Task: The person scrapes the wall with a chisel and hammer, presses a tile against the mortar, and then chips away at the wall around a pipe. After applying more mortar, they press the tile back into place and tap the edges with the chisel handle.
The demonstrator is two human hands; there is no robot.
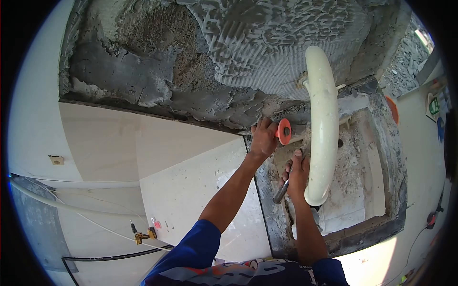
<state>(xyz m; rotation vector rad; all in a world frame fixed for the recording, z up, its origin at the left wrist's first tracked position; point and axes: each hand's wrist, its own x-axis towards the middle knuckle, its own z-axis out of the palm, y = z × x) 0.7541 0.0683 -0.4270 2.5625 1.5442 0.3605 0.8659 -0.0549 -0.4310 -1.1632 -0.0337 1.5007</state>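
Note:
My left hand is closed around a chisel with a round orange-red hand guard, held at the lower edge of the mortar-covered wall. My right hand is wrapped around a hammer, whose dark cylindrical end points down and to the left. A thick cream-coloured curved pipe stands just right of my right hand and hides part of the space behind it. Rough, broken mortar lies around both hands.
A recessed frame with rubble inside lies at the right. A yellow and black cordless drill rests at the lower left. A wall socket is at the far left. Broken rubble shows at the upper right.

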